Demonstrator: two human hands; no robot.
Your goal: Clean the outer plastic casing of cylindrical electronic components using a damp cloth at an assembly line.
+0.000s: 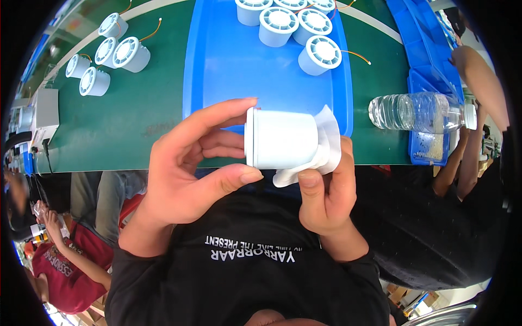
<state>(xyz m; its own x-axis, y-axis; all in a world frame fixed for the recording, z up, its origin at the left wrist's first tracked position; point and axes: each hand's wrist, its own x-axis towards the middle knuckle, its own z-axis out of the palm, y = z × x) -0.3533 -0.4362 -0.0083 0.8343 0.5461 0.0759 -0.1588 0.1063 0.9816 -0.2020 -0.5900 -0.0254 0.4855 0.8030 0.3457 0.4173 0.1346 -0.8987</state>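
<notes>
A white cylindrical housing (285,139) lies sideways in the air between my hands, over the near edge of the bench. My left hand (190,163) grips its wider rimmed end, thumb below and fingers above. At the other end, my right hand (329,190) pinches a white cloth or tissue (329,141) and presses it against the housing's base. The right fingers are partly hidden behind the cloth. Beyond my hands is a blue tray (244,70) holding several similar white housings (278,26) with vented round tops and thin wires.
More vented housings (130,54) stand on the green bench (109,130) at the left. A clear plastic bottle (418,112) lies across blue bins (429,149) at the right. A grey box (45,117) is at the left edge. Other people sit on both sides.
</notes>
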